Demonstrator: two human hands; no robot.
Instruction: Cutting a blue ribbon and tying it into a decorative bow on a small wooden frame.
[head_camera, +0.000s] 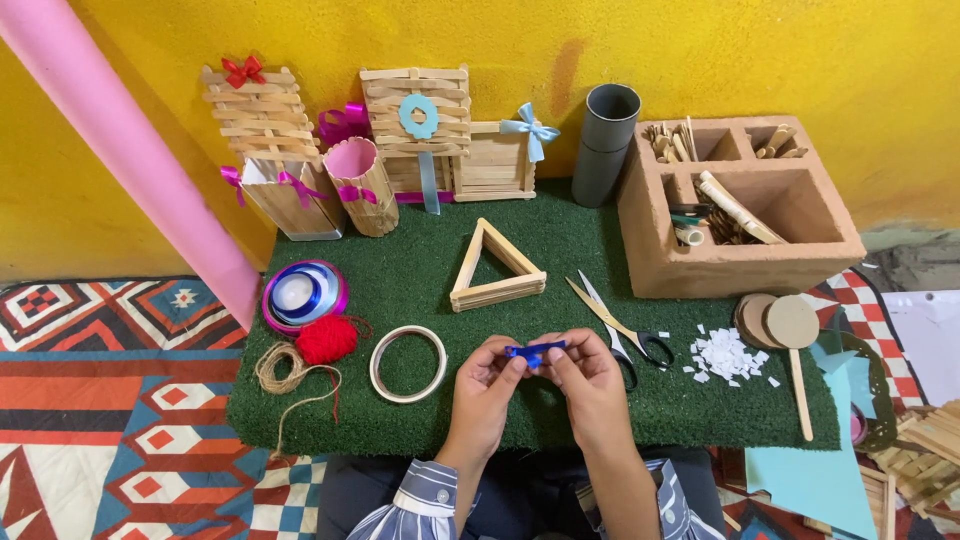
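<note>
My left hand (485, 385) and my right hand (590, 380) meet over the front of a green turf mat (400, 270), both pinching a small piece of blue ribbon (535, 350) between fingertips. Just behind the hands stands a triangle of wooden craft sticks (497, 268). Open scissors (617, 325) lie right of my right hand. A roll of tape (408, 363) lies left of my left hand.
Red yarn (327, 340), twine (283, 368) and ribbon spools (303, 293) sit at the left. Stick-built holders and panels line the back by the yellow wall. A clay-coloured organiser (740, 205), grey tube (606, 143), white paper bits (727, 355) and wooden discs (780, 320) are at the right.
</note>
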